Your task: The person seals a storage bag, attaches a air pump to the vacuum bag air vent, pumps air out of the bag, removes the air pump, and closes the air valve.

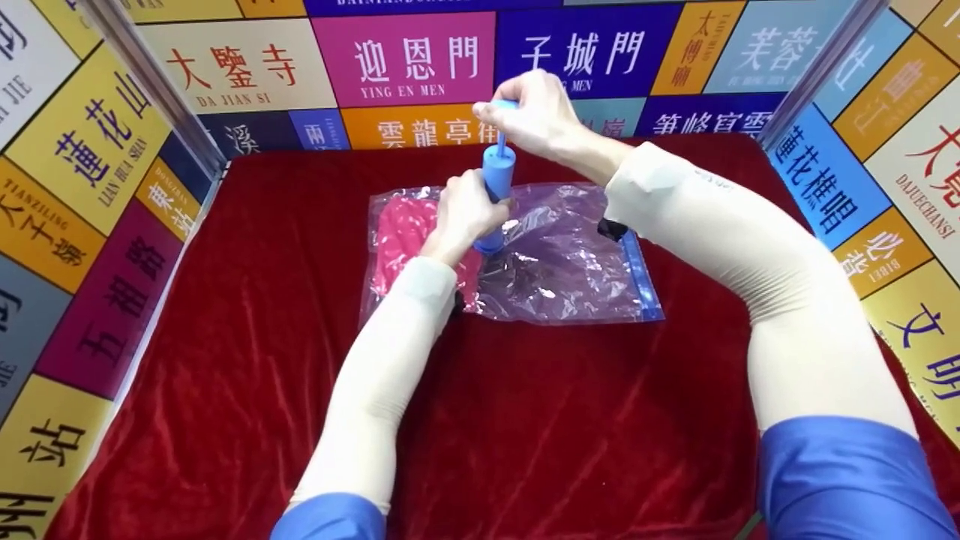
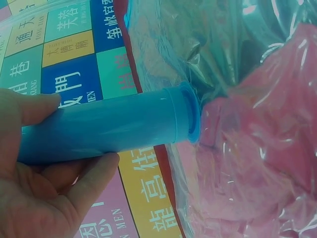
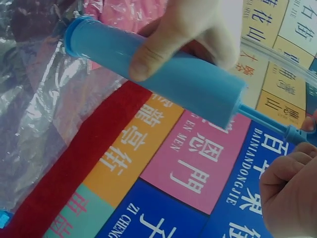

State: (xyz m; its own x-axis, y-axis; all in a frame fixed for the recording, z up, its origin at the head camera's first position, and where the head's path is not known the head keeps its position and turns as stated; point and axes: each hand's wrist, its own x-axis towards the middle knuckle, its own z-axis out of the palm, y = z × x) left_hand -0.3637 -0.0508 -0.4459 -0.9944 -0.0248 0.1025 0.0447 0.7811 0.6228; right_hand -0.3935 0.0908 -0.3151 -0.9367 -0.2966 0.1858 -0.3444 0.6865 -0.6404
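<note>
A blue hand pump (image 1: 498, 172) stands upright over a clear plastic storage bag (image 1: 562, 277), its lower end against the bag's upper face. My left hand (image 1: 466, 214) grips the pump's barrel; the left wrist view shows thumb and fingers round the barrel (image 2: 114, 124), whose flanged end meets the plastic. Above it, my right hand (image 1: 536, 112) holds the handle at the top of the thin rod (image 3: 262, 119), which is drawn partly out of the barrel. Folded pink fabric (image 1: 405, 232) lies inside the bag's left part. The bag's right part looks wrinkled and loose.
Dark red velvet cloth (image 1: 525, 420) covers the table under the bag. A blue zip strip (image 1: 643, 281) runs along the bag's right edge. Panels with coloured, lettered tiles (image 1: 405, 60) stand behind and on both sides, with metal posts (image 1: 161, 82) at the corners.
</note>
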